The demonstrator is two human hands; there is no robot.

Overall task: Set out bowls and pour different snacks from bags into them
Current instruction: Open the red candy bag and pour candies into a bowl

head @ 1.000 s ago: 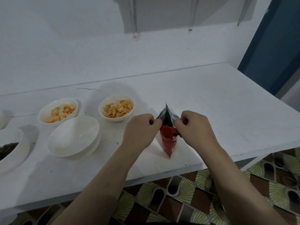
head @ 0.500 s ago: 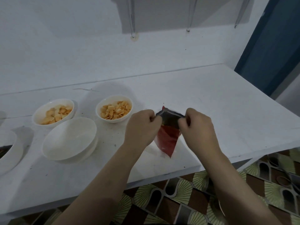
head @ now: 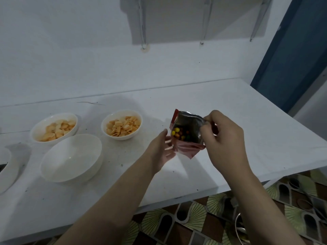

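A small red bag with a silver lining is held above the white table, its mouth spread wide. Coloured candies show inside it. My right hand pinches the bag's right edge. My left hand is beside the bag's left edge with its fingers apart and palm turned up, touching or nearly touching the bag. An empty white bowl stands to the left of my hands. Behind it are two smaller white bowls holding orange crackers.
Part of another white bowl with something dark in it shows at the left edge. The table's front edge runs close below my forearms, with patterned floor beneath. A blue door is at the right; shelf brackets hang on the wall.
The bag has gone from pinched shut between both fists to torn and spread wide. My left hand has let go of its top and opened; my right hand still holds it.
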